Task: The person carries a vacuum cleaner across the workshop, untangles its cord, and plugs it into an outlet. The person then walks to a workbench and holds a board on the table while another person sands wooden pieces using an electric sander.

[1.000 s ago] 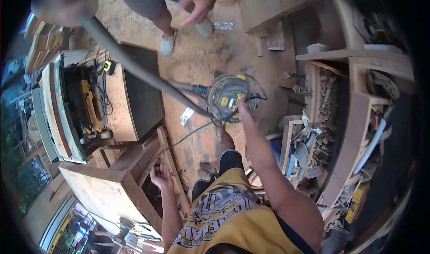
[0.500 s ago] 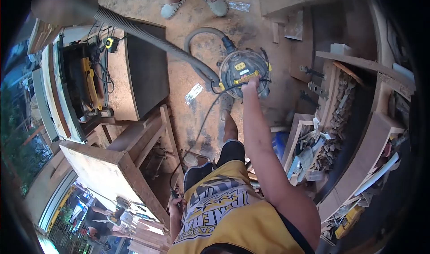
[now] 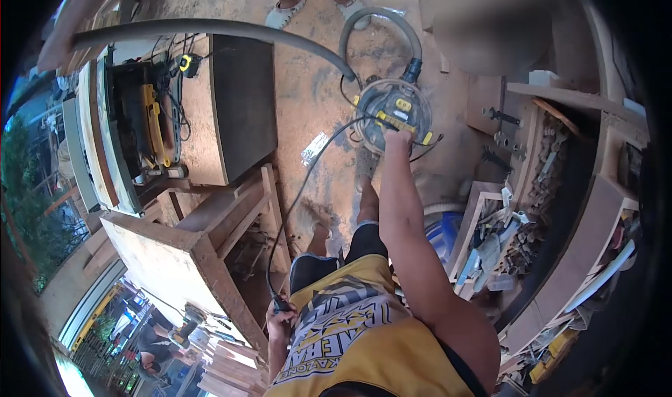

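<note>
Sawdust coats the workshop floor (image 3: 301, 96) beneath a round shop vacuum (image 3: 421, 110); whether its base bears on the boards or hangs just above cannot be told. The right grip (image 3: 399, 138) is closed around the yellow top handle (image 3: 394, 122), a position that likely centers the load under a nearly straight arm. The left grip (image 3: 281, 316) is folded around the end of the black power cord (image 3: 297, 195), apparently to keep that end off the dusty floor. The cord is thin and flexible, curving between both hands. A thick gray hose (image 3: 210, 27) has a smooth, rounded bend above the dark cuff (image 3: 411, 69). Another person's perforated clogs (image 3: 285, 13) stand beyond the drum. To the left, a tape measure (image 3: 186, 64) lies on the pale wooden tabletop (image 3: 198, 120).
</note>
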Motion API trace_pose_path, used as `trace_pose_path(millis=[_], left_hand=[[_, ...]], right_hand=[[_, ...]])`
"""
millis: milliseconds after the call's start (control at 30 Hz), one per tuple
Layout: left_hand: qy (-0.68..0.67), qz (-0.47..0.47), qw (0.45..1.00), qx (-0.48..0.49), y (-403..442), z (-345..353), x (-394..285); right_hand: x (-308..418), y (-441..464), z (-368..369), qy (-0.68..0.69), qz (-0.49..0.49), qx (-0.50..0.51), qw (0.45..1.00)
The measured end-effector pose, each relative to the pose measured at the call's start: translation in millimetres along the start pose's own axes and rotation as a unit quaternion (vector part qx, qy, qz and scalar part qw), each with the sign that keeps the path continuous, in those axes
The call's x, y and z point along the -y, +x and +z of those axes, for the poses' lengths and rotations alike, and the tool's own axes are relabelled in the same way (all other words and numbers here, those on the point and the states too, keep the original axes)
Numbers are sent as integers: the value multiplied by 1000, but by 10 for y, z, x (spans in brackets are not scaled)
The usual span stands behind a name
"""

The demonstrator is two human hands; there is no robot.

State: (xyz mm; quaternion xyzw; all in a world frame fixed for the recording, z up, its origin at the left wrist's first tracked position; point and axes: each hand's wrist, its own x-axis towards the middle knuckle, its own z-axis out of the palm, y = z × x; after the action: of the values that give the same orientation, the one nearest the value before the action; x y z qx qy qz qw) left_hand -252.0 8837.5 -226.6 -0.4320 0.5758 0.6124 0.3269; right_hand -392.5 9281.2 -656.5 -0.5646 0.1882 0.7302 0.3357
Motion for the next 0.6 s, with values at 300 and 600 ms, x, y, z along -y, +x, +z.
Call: trace_pose_path(millis=[300,600], left_hand=[[194,31,973,124,-139,93,-309],[-207,341,916,42,-383,-826,-1575]], right_hand=[[75,-913,-589,-195,60,11,979],[-751,-2516,-1593,-464,182,78,864]])
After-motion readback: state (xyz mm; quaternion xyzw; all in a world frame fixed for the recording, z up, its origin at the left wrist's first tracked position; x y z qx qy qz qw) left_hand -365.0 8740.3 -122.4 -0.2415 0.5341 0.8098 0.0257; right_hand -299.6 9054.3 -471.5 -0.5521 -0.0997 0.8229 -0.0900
